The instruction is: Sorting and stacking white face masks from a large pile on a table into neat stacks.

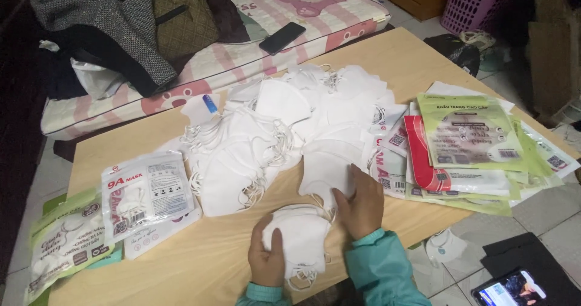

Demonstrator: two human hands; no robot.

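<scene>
Near edge of wooden table [200,263], centre: left hand [267,259] clenched round a small stack of white masks [298,236], thumb on top, fingers hidden underneath. Right hand [362,204] just beside it, fingers half curled, resting on 1 white mask [327,167] at the near edge of the big loose mask pile [272,130], touching the stack's right side. Firm grasp on that mask not clear. Sealed mask packets [148,194] near left, flat empty pouches [469,143] right. Black phone [282,37] far on pink mattress [315,9].
</scene>
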